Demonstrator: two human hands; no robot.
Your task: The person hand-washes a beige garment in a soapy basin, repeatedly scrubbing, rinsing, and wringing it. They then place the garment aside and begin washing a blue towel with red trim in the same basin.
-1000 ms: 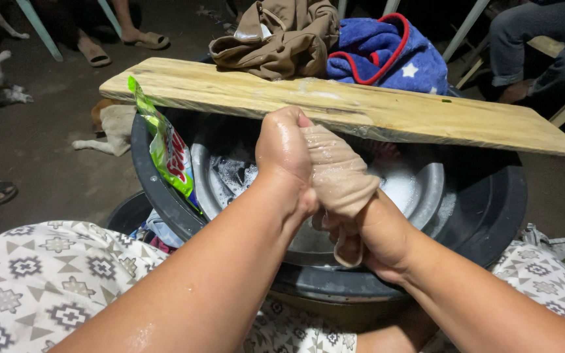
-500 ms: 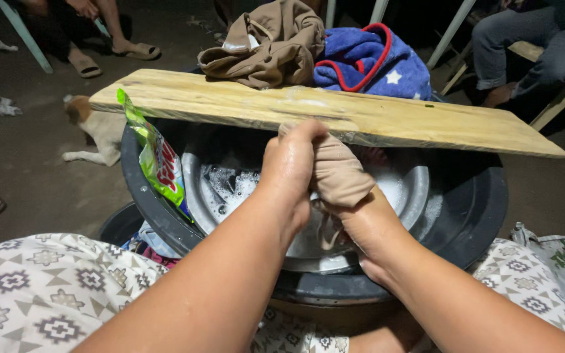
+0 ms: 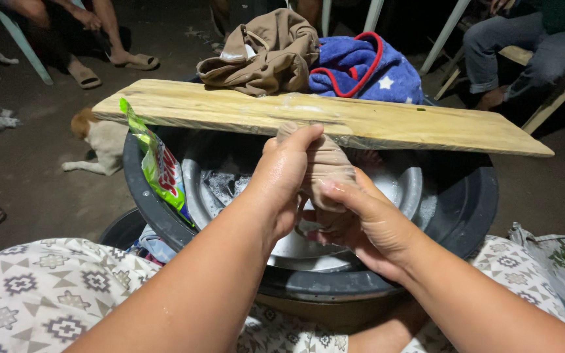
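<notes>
Tan cloth point(image 3: 325, 167) inside fingers point(image 3: 305, 138) (both hands).

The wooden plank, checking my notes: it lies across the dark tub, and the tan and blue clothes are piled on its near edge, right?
Not quite. The head view shows the wooden plank across the dark tub, but the tan garment and blue cloth sit at its far edge.

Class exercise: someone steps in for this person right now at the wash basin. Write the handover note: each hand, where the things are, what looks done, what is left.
Left hand: gripping the upper end of a wet beige cloth.
Right hand: fingers closed on the cloth's lower part.
The cloth is held above the metal basin of soapy water inside the dark tub.
A wooden plank lies across the tub; a brown garment and blue towel are piled behind it. A green sachet hangs at the tub's left rim.
Done: cloth is soaked.
Left: likely finishing this cloth, then the pile.
</notes>
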